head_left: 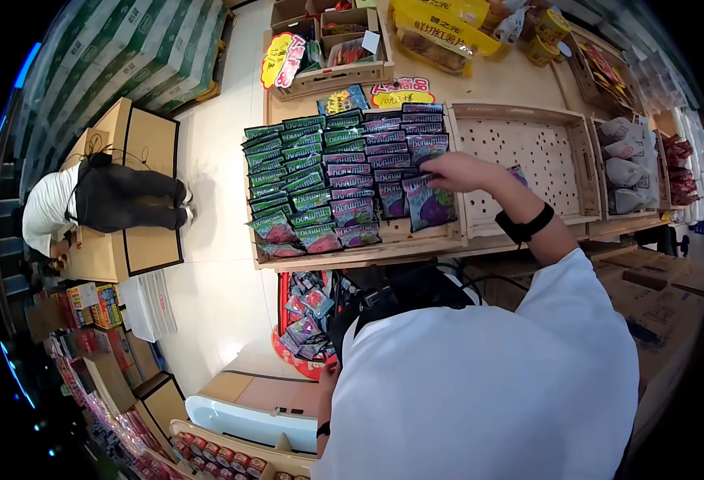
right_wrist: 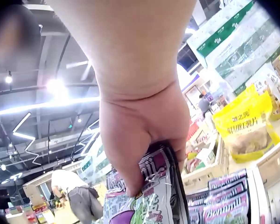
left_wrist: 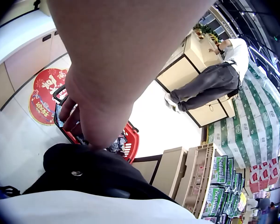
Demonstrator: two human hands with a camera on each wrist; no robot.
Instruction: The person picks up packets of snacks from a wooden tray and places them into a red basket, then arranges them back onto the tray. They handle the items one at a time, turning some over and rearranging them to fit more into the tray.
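My right hand [head_left: 458, 172] pinches the top of a purple snack bag [head_left: 430, 202] over the right end of the wooden display crate [head_left: 368, 254]. In the right wrist view the thumb lies across the printed front of the bag [right_wrist: 147, 200], with the other fingers behind it. Rows of green and purple snack bags [head_left: 312, 192] fill the crate beside it. Down at my side, my left hand [left_wrist: 100, 116] hangs over the red shopping basket [left_wrist: 132, 145], which contains many small packets [head_left: 308, 316]. Its fingers are partly hidden, and I cannot tell whether they grip anything.
To the right stands a perforated wooden crate [head_left: 528, 152], with bagged goods [head_left: 628, 164] past it. Price signs [head_left: 400, 94] and yellow bags [head_left: 428, 44] sit behind the display. A person in dark trousers [head_left: 128, 192] bends over a counter [head_left: 148, 244] on the left.
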